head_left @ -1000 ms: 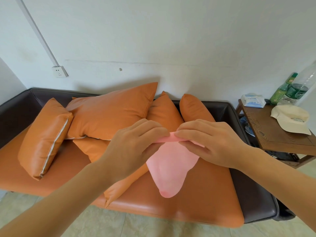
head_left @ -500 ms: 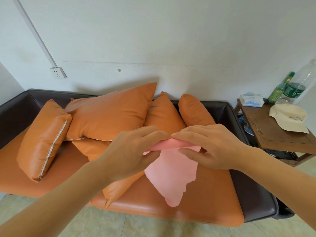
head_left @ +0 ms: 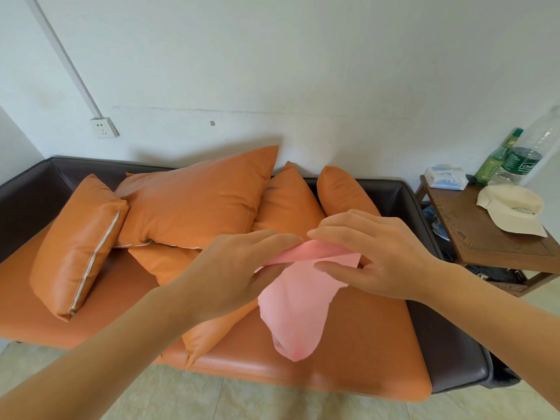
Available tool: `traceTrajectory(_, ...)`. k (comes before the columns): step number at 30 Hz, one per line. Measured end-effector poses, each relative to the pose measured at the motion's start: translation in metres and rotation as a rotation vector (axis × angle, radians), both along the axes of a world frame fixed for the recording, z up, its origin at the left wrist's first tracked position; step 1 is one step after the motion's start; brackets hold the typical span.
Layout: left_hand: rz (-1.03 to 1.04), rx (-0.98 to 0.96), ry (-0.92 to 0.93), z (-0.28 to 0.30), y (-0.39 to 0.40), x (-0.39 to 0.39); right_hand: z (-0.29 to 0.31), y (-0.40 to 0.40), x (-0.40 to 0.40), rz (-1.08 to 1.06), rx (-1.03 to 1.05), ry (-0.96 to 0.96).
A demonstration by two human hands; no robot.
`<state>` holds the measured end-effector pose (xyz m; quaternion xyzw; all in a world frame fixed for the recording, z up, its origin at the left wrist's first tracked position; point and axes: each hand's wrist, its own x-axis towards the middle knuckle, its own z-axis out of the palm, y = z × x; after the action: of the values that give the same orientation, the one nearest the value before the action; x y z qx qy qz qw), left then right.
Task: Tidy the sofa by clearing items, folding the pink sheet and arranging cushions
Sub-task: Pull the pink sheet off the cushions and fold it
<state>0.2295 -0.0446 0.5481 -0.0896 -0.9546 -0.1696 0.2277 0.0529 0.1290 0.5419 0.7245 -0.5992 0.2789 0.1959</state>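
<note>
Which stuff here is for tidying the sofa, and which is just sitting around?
For the job:
- pink sheet, pinched by the left hand and right hand
- orange cushions
- sofa

Just lying about:
- cream cap on the side table
- tissue pack
- green bottle
- clear bottle
- wall socket

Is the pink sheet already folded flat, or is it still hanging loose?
Partly folded: the pink sheet has one fold along its top, pinched by the left hand and right hand; the rest hangs loose.
</note>
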Motion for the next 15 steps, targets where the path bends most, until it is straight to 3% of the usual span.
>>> traceTrajectory(3,-0.002,0.057,0.000,0.000,-0.003,0.000,0.000,0.003,0.000,-0.042,0.058,-0.033)
traceTrajectory(10,0.015,0.073,-0.050,0.009,0.000,-0.002,-0.002,0.001,0.003,-0.029,-0.085,-0.029)
traceTrajectory(15,-0.006,0.066,-0.018,0.013,0.002,-0.003,-0.002,0.002,0.005,-0.086,-0.056,-0.062)
